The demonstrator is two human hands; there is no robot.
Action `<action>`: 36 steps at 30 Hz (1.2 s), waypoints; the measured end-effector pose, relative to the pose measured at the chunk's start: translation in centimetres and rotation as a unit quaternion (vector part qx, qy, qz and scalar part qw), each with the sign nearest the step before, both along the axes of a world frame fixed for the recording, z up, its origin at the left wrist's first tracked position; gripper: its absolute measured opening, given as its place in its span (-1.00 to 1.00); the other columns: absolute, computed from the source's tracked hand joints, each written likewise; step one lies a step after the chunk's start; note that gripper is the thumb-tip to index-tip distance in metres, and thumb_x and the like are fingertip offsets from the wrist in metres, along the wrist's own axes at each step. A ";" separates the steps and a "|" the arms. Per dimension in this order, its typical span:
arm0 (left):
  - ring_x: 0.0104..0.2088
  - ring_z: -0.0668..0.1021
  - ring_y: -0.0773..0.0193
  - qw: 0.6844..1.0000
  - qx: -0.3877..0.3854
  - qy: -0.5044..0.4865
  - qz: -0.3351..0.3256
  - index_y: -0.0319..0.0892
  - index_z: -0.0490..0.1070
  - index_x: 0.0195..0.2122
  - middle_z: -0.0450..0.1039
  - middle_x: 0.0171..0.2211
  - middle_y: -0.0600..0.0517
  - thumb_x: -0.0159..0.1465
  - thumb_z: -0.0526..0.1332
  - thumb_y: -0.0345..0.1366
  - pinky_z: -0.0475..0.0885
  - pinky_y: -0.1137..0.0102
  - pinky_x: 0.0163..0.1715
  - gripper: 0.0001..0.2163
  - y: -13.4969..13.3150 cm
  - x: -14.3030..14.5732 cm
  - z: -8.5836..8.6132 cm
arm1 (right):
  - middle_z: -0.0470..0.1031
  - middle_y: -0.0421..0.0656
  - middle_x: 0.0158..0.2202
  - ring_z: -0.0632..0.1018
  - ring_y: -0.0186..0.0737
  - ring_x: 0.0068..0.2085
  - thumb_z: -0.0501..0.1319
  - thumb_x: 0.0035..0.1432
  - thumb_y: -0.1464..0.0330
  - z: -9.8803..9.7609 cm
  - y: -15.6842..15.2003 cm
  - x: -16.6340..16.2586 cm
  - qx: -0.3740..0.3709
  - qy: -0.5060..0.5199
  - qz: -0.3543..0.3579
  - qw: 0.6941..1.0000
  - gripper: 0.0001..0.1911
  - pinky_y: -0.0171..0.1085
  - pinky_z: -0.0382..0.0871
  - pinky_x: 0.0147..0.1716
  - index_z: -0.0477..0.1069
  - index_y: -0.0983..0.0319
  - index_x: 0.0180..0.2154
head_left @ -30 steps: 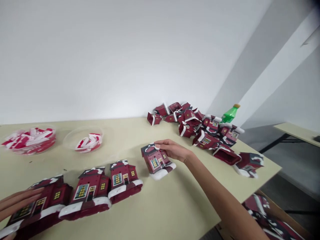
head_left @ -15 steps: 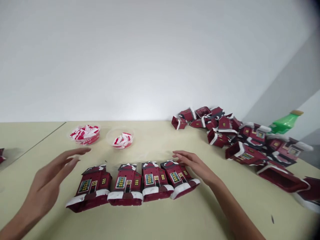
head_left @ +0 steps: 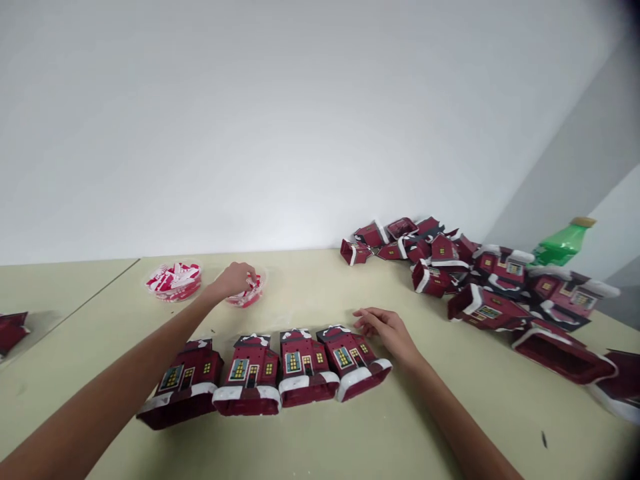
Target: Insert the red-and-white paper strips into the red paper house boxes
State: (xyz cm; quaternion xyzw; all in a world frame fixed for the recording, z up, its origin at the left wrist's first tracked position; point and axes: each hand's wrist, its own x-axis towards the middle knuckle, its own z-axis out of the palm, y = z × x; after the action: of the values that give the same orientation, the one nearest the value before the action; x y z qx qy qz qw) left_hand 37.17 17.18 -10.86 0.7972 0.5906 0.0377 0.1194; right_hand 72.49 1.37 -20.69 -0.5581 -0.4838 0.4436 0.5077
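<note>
My left hand [head_left: 235, 279] is over the right-hand clear bowl [head_left: 263, 283], its fingers curled down among the red-and-white pieces [head_left: 246, 295]. Its fingertips are partly hidden, so what they pinch does not show. On the table my right hand [head_left: 387, 329] rests with loosely bent fingers apart, holding nothing, just beside the rightmost small house [head_left: 350, 357]. Several dark red model houses with snowy roofs lie in a row, backs down, their hollow white-trimmed bases facing me. My left forearm crosses in front of part of the leftmost house [head_left: 193, 377].
Another clear bowl [head_left: 175, 285] of red-and-white pieces stands to the left. A heap of similar houses [head_left: 445, 257] spreads along the right side, with a green bottle [head_left: 563, 245] behind it. Part of a dark red piece [head_left: 11, 331] shows at the far left. A wall rises behind the table.
My left hand has moved from beside the leftmost house, forward and right, into the right-hand bowl, and its fingers have curled. My right hand stays by the rightmost house. The view has shifted slightly.
</note>
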 end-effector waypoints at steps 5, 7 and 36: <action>-0.11 0.63 0.17 0.995 0.054 -0.087 0.019 -0.23 0.56 -0.13 0.61 -0.18 -0.07 0.25 0.35 -0.22 0.50 0.19 0.04 -0.77 -1.6 -1.7 3.2 | 0.61 0.00 -0.36 0.48 -0.24 -0.43 0.37 -0.08 -0.18 0.8 -0.1 0.1 -0.003 0.022 -0.011 1.000 -0.31 -0.26 0.35 -0.38 0.61 0.34 -0.27; -0.10 0.64 0.15 0.987 0.074 -0.140 0.029 -0.14 0.60 -0.13 0.65 -0.18 -0.03 0.19 0.37 -0.15 0.51 0.27 0.02 -0.74 -3.4 -2.9 4.8 | 0.60 0.00 -0.37 0.47 -0.25 -0.44 0.38 -0.08 -0.18 1.2 -0.3 0.1 -0.005 0.026 -0.019 0.999 -0.32 -0.26 0.35 -0.38 0.60 0.34 -0.27; -0.05 0.61 0.01 0.917 0.080 -0.372 0.122 0.05 0.67 -0.24 0.63 -0.11 -0.02 0.11 0.39 0.08 0.55 0.29 -0.08 -0.69 -19.4 -13.7 -3.3 | 0.63 -0.01 -0.37 0.54 -0.11 -0.38 0.41 -0.12 -0.10 0.6 -1.0 -1.0 -0.041 -0.035 -0.025 0.998 -0.40 -0.20 0.42 -0.36 0.63 0.30 -0.29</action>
State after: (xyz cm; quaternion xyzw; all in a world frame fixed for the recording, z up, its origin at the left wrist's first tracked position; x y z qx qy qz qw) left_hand 23.47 -2.20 -14.14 0.6544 0.5911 0.3930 0.2606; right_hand 71.49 0.36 -20.06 -0.6051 -0.4687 0.4306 0.4783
